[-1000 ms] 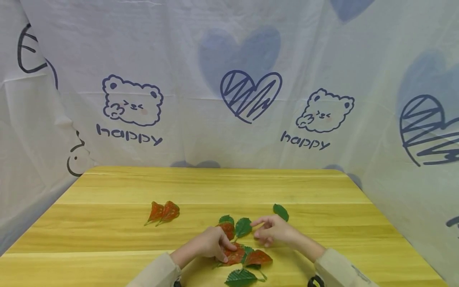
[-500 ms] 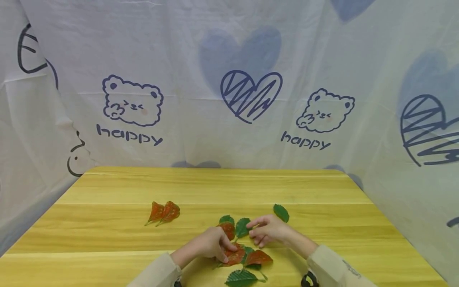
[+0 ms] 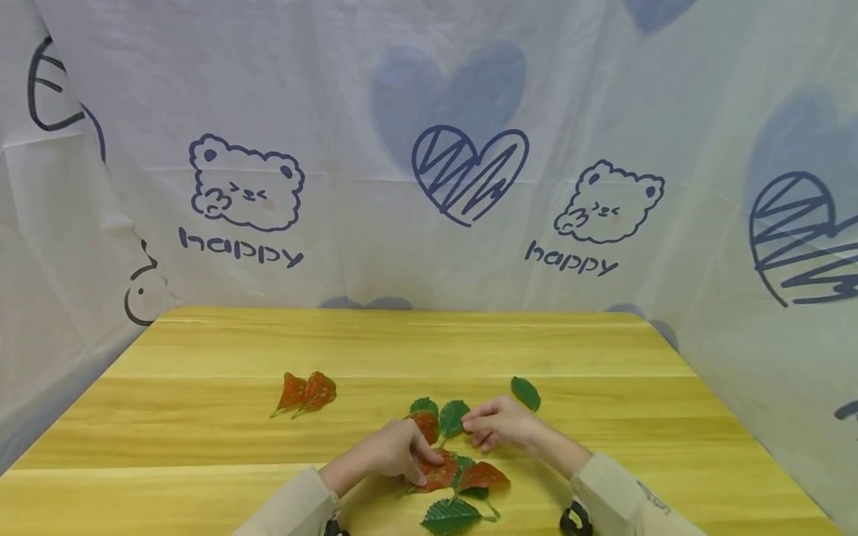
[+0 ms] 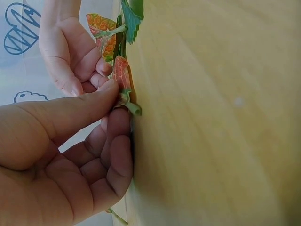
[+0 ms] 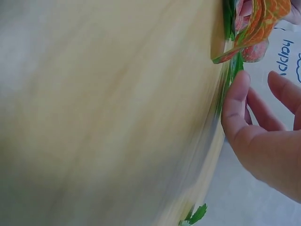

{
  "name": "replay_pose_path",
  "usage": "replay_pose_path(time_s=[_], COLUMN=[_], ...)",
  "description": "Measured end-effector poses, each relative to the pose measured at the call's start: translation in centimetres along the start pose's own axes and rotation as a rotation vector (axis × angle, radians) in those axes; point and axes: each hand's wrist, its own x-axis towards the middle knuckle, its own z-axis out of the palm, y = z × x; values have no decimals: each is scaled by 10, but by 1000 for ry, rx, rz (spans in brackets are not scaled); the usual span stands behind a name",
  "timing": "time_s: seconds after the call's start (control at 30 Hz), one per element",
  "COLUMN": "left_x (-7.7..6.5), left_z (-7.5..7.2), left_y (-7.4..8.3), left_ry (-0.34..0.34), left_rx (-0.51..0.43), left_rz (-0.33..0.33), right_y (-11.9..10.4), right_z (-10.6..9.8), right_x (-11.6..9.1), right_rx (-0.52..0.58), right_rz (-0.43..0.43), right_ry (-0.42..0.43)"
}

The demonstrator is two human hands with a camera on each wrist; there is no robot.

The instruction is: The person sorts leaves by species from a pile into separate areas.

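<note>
My left hand pinches a red leaf between thumb and forefinger, low over the table; in the left wrist view the red leaf shows at the thumb tip. My right hand has its fingertips at the right edge of a green leaf, its fingers loosely bent. The right wrist view shows a gap between the fingers of the right hand. Another red leaf lies just beyond the left hand, partly over a green leaf.
Nearer on the wooden table lie a red leaf and a serrated green leaf. Two overlapping red leaves are off to the left. A single green leaf sits beyond the right hand. A printed cloth hangs behind.
My right hand has shifted a little left to the green leaf's edge, its fingertips drawing closer together. The left hand stays on the red leaf. The head view has tilted slightly.
</note>
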Motion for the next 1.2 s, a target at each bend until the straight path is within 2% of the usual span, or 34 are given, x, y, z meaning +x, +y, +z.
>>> replay_pose_path(time_s=[0.1, 0.27, 0.4, 0.53, 0.8, 1.2], left_x=[0, 0, 1, 0, -1, -1], left_z=[0, 0, -1, -1, -1, -1], left_y=[0, 1, 2, 4, 2, 3], left_ry=[-1, -1, -1, -3, -10, -18], left_rx=[3, -9, -5, -4, -21, -22], left_rz=[-2, -9, -25, -27, -5, -16], right_y=[0, -1, -2, -2, -2, 1], right_z=[0, -1, -1, -3, -12, -32], right_x=[0, 0, 0, -1, -7, -21], right_rx=[-49, -194, -230, -176, -50, -62], right_rz=[-45, -154, -193, -192, -168, -154], right_ry=[76, 258, 349, 368, 352, 400])
